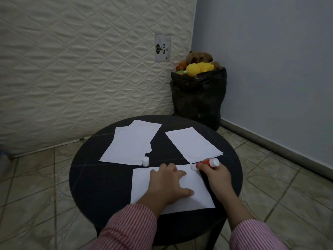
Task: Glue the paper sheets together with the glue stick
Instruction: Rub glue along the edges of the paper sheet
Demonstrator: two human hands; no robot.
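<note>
Glue stick [207, 164] red-bodied, white ends, uncapped tip on sheet [194, 193]

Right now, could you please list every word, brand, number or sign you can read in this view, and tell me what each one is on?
"GAJAH": printed sideways on the white label sewn to the quilted mattress, beside a dark logo.
The other small marks on that label are too small to read.
The glue stick, its cap and the paper sheets show no readable text.
</note>
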